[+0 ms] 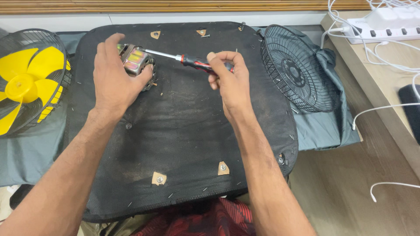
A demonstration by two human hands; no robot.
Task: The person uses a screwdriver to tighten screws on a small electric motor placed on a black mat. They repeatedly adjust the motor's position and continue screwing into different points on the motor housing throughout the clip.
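My left hand point(114, 78) grips a small metal fan motor point(136, 61) that rests on a black fabric-covered board point(183, 140). My right hand point(229, 78) holds a screwdriver point(194, 61) with a red and black handle. Its steel shaft runs left, and the tip meets the motor's top. Part of the motor is hidden under my left palm.
A yellow fan blade in a black grille point(26, 83) lies at the left. A loose black wire grille point(295, 70) leans on grey cloth at the right. A white power strip point(385, 24) with white cables sits on the wooden shelf far right. A loose screw point(128, 126) lies on the board.
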